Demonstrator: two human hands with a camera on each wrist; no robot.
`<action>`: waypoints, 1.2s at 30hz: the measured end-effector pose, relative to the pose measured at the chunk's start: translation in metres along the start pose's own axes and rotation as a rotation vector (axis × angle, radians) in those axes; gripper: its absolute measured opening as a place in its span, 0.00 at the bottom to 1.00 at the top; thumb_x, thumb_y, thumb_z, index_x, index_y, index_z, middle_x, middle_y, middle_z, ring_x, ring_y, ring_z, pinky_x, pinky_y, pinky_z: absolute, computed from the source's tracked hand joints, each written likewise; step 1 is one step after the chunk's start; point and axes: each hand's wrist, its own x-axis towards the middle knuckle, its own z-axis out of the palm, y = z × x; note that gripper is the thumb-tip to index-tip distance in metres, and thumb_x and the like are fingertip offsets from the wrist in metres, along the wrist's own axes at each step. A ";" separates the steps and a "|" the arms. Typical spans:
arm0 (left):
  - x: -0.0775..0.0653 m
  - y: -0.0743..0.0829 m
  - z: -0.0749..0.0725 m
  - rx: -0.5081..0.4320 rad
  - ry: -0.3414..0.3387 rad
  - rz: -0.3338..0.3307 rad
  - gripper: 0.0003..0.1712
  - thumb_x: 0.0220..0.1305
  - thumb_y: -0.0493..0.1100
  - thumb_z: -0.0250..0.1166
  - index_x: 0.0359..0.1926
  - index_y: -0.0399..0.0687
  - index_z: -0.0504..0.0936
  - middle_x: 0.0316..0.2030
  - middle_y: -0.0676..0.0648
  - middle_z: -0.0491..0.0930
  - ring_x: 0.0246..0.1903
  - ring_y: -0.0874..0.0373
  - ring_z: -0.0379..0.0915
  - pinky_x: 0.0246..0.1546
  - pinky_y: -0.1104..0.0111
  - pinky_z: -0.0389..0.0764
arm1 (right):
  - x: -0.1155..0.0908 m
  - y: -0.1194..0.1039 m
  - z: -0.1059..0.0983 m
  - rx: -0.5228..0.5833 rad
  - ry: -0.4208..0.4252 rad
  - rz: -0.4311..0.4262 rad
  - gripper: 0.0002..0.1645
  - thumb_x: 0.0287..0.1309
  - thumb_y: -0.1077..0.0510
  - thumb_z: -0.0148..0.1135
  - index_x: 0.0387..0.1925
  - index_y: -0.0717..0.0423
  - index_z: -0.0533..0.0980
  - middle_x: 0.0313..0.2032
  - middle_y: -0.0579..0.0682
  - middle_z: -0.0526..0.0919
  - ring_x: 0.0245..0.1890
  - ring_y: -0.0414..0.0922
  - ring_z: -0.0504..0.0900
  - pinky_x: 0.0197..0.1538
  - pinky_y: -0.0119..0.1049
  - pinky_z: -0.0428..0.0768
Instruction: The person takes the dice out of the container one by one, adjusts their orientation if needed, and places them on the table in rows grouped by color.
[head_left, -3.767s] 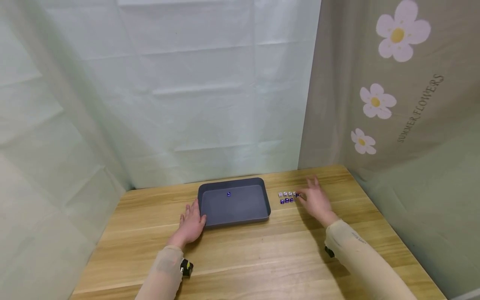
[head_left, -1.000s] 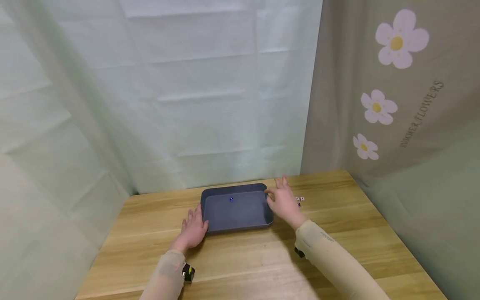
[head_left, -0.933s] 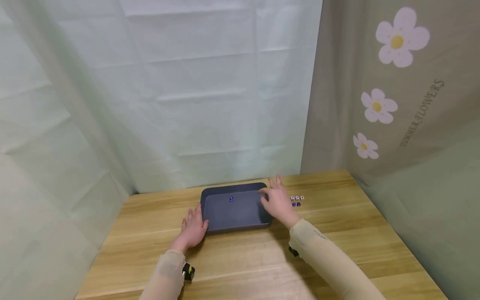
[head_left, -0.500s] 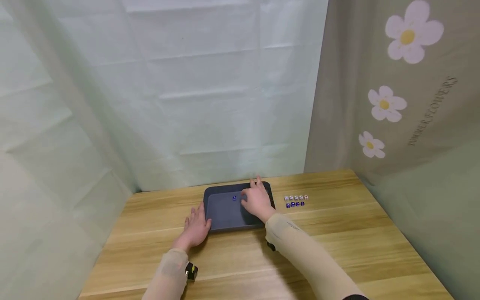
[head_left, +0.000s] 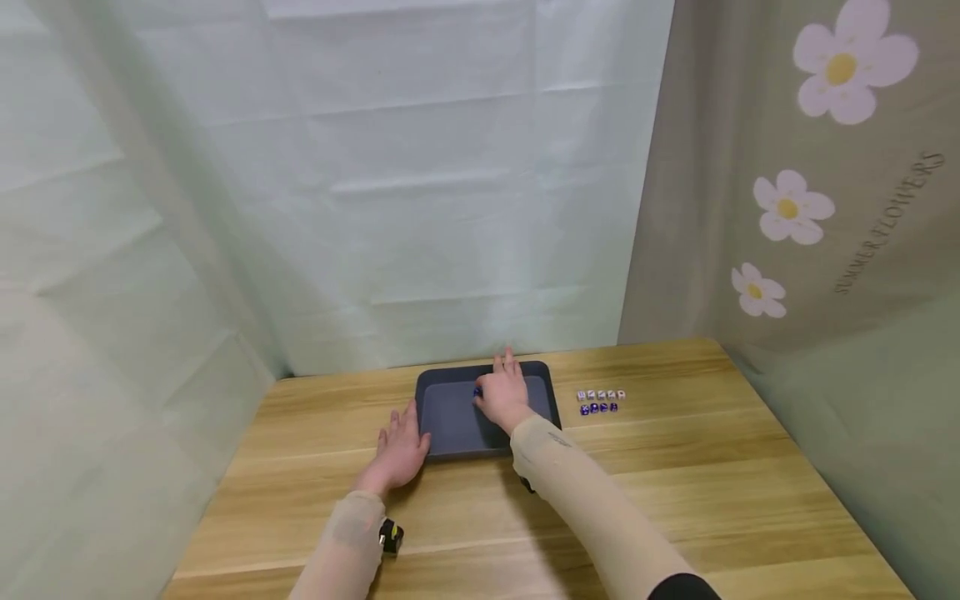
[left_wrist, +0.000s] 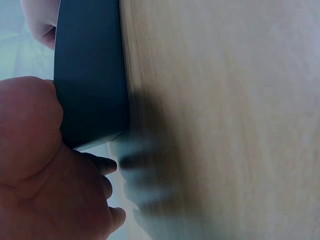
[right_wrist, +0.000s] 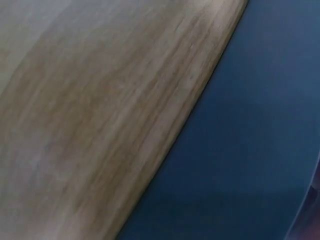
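A dark grey rectangular tray (head_left: 453, 425) lies on the wooden table. My left hand (head_left: 402, 448) rests at its left side, fingers extended along the outside and thumb by the front corner. The left wrist view has the thumb against the rim, above the tray's outer wall (left_wrist: 92, 70). Reaching into the tray, my right hand (head_left: 504, 395) pinches a small blue die (head_left: 477, 391) between thumb and index finger, its other fingers stretched out. The right wrist view takes in mostly the tray's side (right_wrist: 240, 130), with only a sliver of the hand at the edge.
Right of the tray, several white dice (head_left: 601, 395) form a row, with a row of several blue dice (head_left: 598, 408) in front of them. The wooden table (head_left: 465, 533) ends at a pale hanging cloth (head_left: 450, 208) behind; a flowered curtain (head_left: 697, 208) hangs at the right.
My right hand has moved left from the dice rows into the tray and taken hold of the blue die there. The rows are now uncovered. My left hand stays at the tray's side.
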 end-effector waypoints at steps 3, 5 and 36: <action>-0.002 0.007 -0.001 0.005 -0.011 -0.010 0.44 0.83 0.45 0.49 0.84 0.30 0.36 0.82 0.24 0.41 0.82 0.29 0.27 0.76 0.31 0.31 | 0.001 0.001 0.004 -0.029 0.008 0.007 0.16 0.69 0.41 0.72 0.54 0.37 0.90 0.80 0.63 0.63 0.83 0.65 0.47 0.81 0.56 0.56; -0.003 0.011 -0.003 0.015 -0.021 -0.017 0.44 0.83 0.44 0.49 0.84 0.29 0.37 0.82 0.25 0.41 0.82 0.28 0.27 0.76 0.31 0.33 | 0.002 0.001 0.006 -0.046 0.015 0.010 0.14 0.68 0.41 0.73 0.51 0.36 0.91 0.79 0.63 0.64 0.83 0.64 0.47 0.81 0.56 0.56; 0.009 -0.011 0.005 0.000 -0.001 0.008 0.45 0.82 0.45 0.48 0.84 0.30 0.35 0.83 0.26 0.40 0.81 0.27 0.25 0.75 0.30 0.30 | -0.032 0.040 -0.029 0.269 0.137 -0.120 0.08 0.70 0.49 0.73 0.46 0.45 0.90 0.76 0.68 0.67 0.82 0.69 0.48 0.79 0.62 0.57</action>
